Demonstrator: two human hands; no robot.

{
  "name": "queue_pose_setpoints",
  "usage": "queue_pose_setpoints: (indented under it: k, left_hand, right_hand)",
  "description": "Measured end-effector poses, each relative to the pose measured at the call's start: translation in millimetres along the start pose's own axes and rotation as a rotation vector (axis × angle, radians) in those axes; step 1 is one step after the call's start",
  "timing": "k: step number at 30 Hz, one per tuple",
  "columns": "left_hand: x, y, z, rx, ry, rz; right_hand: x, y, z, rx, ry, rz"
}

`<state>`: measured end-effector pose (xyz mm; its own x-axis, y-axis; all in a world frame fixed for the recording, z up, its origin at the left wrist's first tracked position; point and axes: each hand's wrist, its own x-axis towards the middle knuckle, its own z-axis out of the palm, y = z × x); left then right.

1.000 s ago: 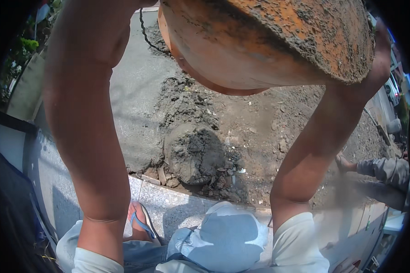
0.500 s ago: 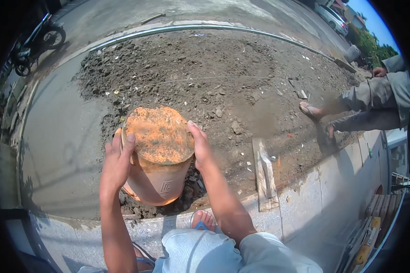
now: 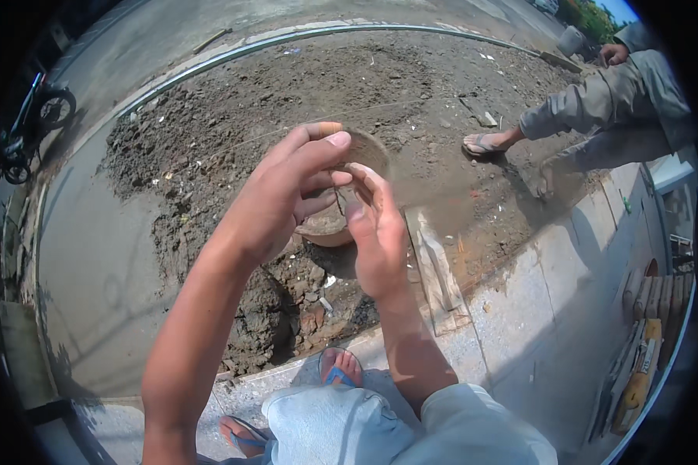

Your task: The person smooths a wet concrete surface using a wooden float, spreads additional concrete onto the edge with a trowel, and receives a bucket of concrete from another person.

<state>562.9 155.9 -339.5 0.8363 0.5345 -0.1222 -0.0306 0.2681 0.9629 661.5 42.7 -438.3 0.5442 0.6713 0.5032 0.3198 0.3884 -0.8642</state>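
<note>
Pale sleeve [image 3: 485,428], light-blue clothing [image 3: 329,428], flip-flops [image 3: 254,441] — blue straps [image 3: 336,377]

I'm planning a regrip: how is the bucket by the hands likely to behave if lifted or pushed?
The bucket would probably roll if laid on its side, given its curved wall. On the lumpy soil it could tip when pushed. Its weight is hard to judge: the left hand and right hand hide part of it.

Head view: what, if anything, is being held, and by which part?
Probably the bucket, with the left hand and right hand at its rim and a dark cord; which part they grip, if any, cannot be told.
</note>
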Motion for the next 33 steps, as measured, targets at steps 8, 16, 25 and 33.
queue_pose_setpoints:
  k: [8, 16, 25, 33]
  left_hand:
    - [14, -25, -22, 0.685, -0.161, 0.245]
    - [-61, -48, -151, 0.884, -0.071, -0.280]
    - [-100, 22, -218, 0.816, 0.126, -0.122]
    - [-133, 69, -257, 0.801, 0.181, 0.111]
  right_hand:
    - [23, 65, -32, 0.190, 0.350, 0.364]
    - [132, -20, -102, -0.052, 0.520, 0.083]
    - [185, -99, -139, -0.239, 0.133, 0.187]
    - [222, -118, -224, -0.285, 0.524, 0.440]
